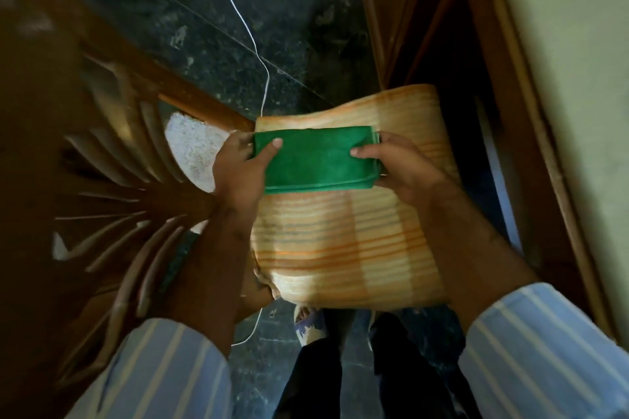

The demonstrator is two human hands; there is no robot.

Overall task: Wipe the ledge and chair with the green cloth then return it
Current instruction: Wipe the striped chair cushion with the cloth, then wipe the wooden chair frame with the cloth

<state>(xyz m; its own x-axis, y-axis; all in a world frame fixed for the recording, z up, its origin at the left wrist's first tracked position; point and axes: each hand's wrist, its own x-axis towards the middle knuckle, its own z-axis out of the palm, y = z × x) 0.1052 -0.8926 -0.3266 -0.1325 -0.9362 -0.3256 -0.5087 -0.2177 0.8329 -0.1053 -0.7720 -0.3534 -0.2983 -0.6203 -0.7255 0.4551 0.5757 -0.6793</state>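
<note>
The green cloth [315,160] is folded into a flat rectangle and held level in front of me. My left hand [240,168] grips its left end, thumb on top. My right hand [396,163] grips its right end the same way. The cloth hovers over an orange-striped towel [343,241] draped below my hands. The wooden chair [112,160] with a slatted back stands to the left, close to my left forearm. No ledge can be made out with certainty.
A white cloth [194,150] lies on the chair seat behind the slats. A thin white cord [252,41] runs across the dark stone floor [265,10]. A wooden door frame [510,112] and pale wall [578,78] stand at right. My feet are below.
</note>
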